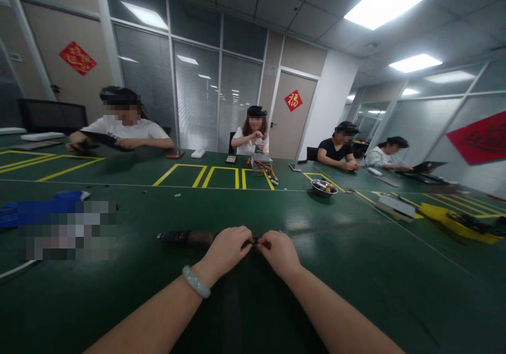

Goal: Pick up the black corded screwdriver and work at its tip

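Note:
My left hand [230,246], with a pale bangle [196,281] at its wrist, is closed in a pinch just above the green tabletop [253,312]. Facing it, my right hand [281,252] pinches too, and the fingertips of both nearly meet. Between them shows a small dark piece [254,240] with a brassy spot, too small to name. A long dark cylinder with a brownish middle [197,238], resembling a tool body, lies to the left; its right end is hidden behind my left hand.
A metal bowl of small parts [324,188] stands ahead to the right. Further right are a white box [396,208] and a yellow tray [458,222]. At left lies a blue item [47,209]. Several people sit across the table, one holding a bottle [259,145] behind a wired metal box [261,161].

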`<state>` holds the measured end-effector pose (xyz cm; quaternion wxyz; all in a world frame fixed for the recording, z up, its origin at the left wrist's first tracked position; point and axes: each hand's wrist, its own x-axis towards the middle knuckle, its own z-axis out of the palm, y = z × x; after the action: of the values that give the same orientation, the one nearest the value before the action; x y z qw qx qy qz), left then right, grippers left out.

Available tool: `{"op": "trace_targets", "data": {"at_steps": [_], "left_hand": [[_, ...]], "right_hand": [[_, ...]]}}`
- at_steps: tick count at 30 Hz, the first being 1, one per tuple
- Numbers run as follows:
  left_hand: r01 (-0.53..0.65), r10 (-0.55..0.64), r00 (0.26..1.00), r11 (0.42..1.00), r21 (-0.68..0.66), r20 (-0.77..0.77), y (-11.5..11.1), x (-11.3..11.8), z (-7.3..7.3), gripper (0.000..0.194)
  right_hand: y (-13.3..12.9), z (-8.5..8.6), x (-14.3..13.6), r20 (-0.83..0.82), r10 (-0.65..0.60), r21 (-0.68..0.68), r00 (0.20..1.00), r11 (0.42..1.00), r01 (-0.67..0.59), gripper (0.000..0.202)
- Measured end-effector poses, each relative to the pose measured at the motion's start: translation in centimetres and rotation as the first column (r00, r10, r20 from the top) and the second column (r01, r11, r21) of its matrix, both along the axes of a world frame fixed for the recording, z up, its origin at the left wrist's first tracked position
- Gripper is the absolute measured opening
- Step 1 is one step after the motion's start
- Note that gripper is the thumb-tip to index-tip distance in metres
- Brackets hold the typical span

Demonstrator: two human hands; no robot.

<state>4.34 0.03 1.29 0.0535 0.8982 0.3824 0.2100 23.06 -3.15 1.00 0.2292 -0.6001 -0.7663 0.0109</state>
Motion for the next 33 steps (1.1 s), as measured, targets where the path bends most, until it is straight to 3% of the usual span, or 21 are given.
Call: {"op": "trace_targets", "data": {"at_steps": [10, 16, 22, 26, 33], "left_hand": [[-0.008, 0.009, 0.997, 1.000, -0.015, 0.071, 0.0, 0.0, -0.2, 0.009], [-0.075, 0.077, 0.990, 0.997, -0.022, 0.117, 0.2, 0.3, -0.7, 0.006], [-0.107, 0.107, 0.987, 0.994, -0.008, 0.122, 0.1, 0.5, -0.6, 0.007], [-0.113, 0.111, 0.986, 0.994, 0.009, 0.123, 0.1, 0.5, -0.5, 0.007], [-0.050, 0.048, 0.997, 0.998, 0.028, 0.063, -0.2, 0.2, -0.3, 0.013]], "right_hand": [[0.2, 0.1, 0.1, 0.085, 0.053, 0.038, 0.995, 0.998, -0.056, 0.008], [0.8, 0.3, 0.1, 0.187, 0.085, 0.061, 0.979, 0.993, -0.098, 0.008], [1.8, -1.2, 0.5, 0.139, 0.102, 0.094, 0.985, 0.989, -0.116, 0.010], [2.5, -2.0, 0.6, 0.109, 0.140, 0.053, 0.984, 0.988, -0.147, 0.015], [2.6, -1.6, 0.1, 0.279, 0.100, -0.019, 0.955, 0.995, -0.098, 0.010]]}}
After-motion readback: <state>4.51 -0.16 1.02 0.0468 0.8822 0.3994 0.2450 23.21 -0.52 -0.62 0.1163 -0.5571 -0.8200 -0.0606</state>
